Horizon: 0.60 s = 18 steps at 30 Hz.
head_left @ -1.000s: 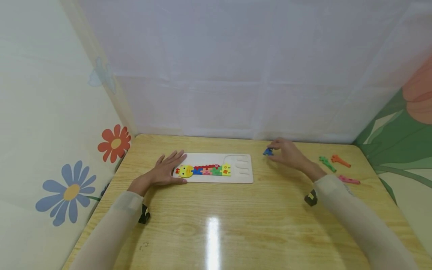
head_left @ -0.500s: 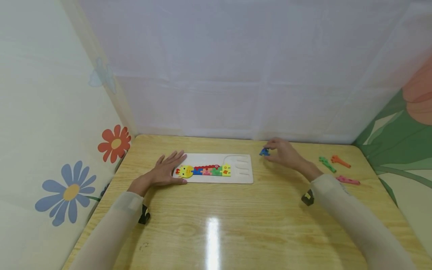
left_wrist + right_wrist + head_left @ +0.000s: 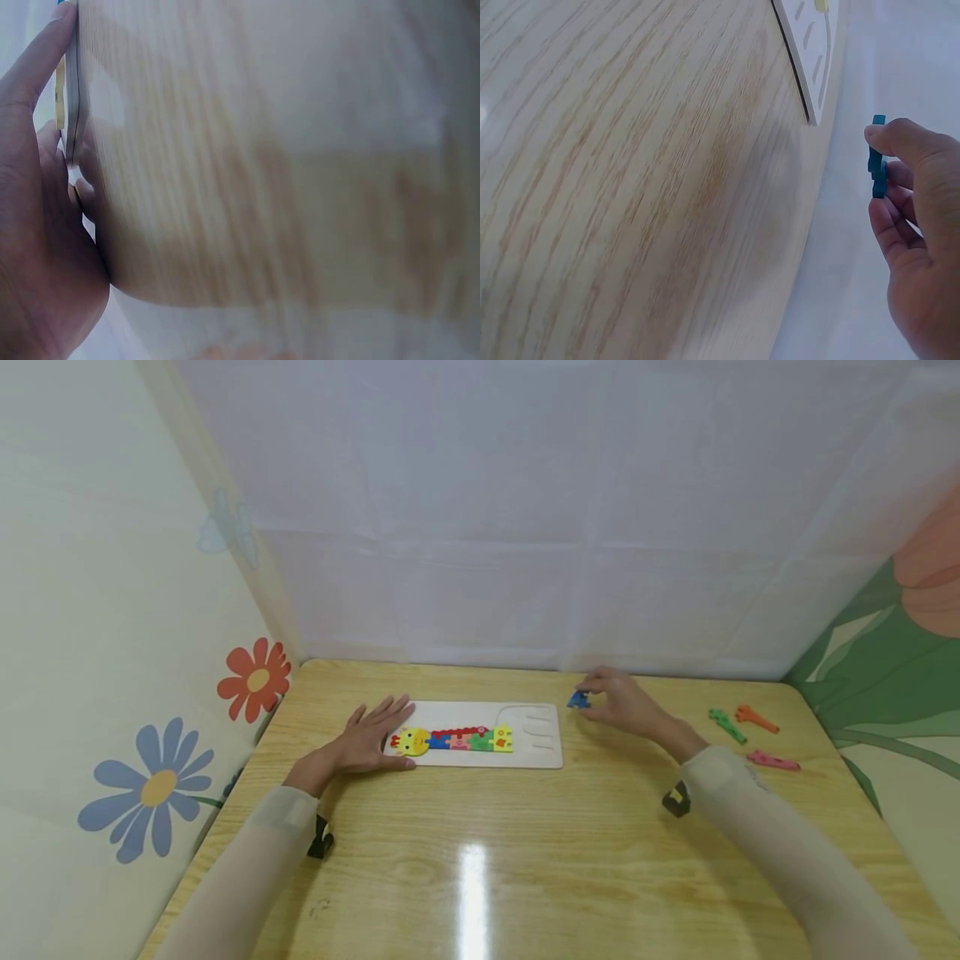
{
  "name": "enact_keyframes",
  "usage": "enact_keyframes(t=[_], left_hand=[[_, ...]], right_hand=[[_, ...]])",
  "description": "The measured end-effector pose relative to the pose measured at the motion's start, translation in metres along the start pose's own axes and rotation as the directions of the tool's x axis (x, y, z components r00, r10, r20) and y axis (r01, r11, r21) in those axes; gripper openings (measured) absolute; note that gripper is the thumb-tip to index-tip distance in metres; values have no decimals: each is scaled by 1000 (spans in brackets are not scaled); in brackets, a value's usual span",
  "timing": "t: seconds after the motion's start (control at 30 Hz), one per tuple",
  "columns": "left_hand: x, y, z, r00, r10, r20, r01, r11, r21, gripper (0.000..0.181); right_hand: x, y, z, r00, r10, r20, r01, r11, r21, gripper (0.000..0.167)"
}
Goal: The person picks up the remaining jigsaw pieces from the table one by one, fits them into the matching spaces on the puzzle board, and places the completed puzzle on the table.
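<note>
A white puzzle board (image 3: pixel 465 760) lies on the table with a giraffe's yellow head piece (image 3: pixel 412 741) and several coloured neck pieces fitted in a row. At its right end, bare recesses (image 3: pixel 536 735) show the outline of a body and legs. My left hand (image 3: pixel 367 739) rests with spread fingers on the board's left end, thumb along the near edge. Right of the board, my right hand (image 3: pixel 626 703) pinches a small blue puzzle piece (image 3: pixel 579 700) between thumb and fingers, held above the table. In the right wrist view this piece (image 3: pixel 878 157) appears edge-on.
At the table's right side lie a green piece (image 3: pixel 727 725), an orange piece (image 3: pixel 757 719) and a pink piece (image 3: pixel 774 761). A pale curtain (image 3: pixel 450 593) hangs behind the table's back edge. Flower-patterned panels stand at both sides.
My right hand has moved a little to the left, towards the board, carrying the blue puzzle piece. The left hand and the board have stayed put.
</note>
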<state>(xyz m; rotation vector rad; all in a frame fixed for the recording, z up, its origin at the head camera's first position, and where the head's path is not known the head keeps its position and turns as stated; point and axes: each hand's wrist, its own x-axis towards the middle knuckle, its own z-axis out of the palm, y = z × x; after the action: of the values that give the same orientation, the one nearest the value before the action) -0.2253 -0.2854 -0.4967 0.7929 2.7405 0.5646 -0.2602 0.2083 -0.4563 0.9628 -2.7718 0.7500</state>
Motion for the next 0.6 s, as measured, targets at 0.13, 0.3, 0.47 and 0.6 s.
enact_keyframes(t=[0.13, 0.3, 0.47, 0.6], left_hand=[[0, -1, 1, 1000, 0, -3, 0, 1000, 2, 110], [1, -3, 3, 1000, -1, -4, 1, 1000, 5, 110], [1, -5, 4, 1000, -6, -5, 6, 1000, 8, 111], [1, -5, 4, 1000, -7, -8, 7, 1000, 10, 110]], right_hand=[[3, -5, 0, 1000, -3, -1, 3, 1000, 15, 41], [6, -10, 2, 1000, 10, 20, -10, 1000, 6, 40], [8, -14, 3, 999, 12, 40, -11, 1000, -23, 41], [10, -15, 6, 999, -12, 37, 12, 1000, -7, 39]])
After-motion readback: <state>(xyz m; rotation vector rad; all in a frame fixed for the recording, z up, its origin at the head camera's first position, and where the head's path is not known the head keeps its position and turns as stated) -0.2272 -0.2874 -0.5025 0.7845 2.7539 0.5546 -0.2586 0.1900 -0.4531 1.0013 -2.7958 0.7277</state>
